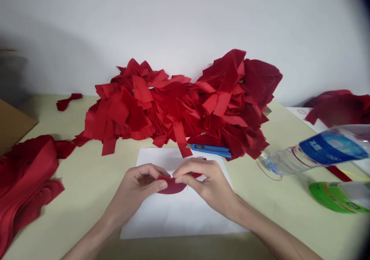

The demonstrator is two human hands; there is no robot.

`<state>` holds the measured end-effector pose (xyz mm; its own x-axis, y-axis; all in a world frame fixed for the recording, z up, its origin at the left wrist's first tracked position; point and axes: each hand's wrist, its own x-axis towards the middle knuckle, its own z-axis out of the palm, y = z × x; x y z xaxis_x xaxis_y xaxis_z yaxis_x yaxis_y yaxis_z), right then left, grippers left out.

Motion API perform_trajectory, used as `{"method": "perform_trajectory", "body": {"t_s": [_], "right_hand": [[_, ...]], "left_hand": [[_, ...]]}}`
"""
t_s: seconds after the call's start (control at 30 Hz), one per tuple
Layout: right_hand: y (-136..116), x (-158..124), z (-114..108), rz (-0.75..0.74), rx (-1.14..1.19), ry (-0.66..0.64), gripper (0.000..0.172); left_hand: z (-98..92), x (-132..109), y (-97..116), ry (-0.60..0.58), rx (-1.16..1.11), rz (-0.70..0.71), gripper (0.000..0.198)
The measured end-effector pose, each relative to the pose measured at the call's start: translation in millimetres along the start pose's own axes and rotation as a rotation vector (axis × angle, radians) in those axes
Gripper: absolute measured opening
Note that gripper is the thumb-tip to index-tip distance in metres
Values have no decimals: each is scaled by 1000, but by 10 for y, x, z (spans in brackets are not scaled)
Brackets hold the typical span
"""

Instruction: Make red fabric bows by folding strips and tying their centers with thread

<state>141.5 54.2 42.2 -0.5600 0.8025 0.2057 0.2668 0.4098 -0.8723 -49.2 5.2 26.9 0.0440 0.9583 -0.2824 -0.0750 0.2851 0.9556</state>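
Note:
Between my two hands is a small red fabric strip [172,187], held above a white sheet of paper [173,217]. My left hand [144,181] pinches its left end between thumb and fingers. Thumb and fingertips of my right hand [204,177] close on the strip near its middle, and its right end shows behind that hand. A blue utility knife [211,150] lies just beyond the paper. Behind it rises a large heap of red fabric strips [162,106].
More red fabric [31,179] lies at the left, near a cardboard box [14,121]. One red piece [68,101] sits at the far left. On the right are a plastic water bottle [326,148], a green-and-white bottle [338,197] and another red fabric pile [338,108].

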Motion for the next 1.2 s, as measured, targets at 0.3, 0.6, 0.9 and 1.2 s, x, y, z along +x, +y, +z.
{"method": "perform_trajectory", "body": {"t_s": [0.3,0.6,0.9,1.2], "right_hand": [[-74,-99,65,91,53,-122,16],[-156,-182,155,229,284,-193,49],[36,-382,-567,233,-23,341,20],[651,-895,-1143,458,111,354,27]], "left_hand": [[93,-135,-3,-43,-69,-8,31],[205,-137,-23,80,7,63,40],[-455,-163,-114,221,149,94,35],[-938,-199,-248,219,417,-111,33]]}}
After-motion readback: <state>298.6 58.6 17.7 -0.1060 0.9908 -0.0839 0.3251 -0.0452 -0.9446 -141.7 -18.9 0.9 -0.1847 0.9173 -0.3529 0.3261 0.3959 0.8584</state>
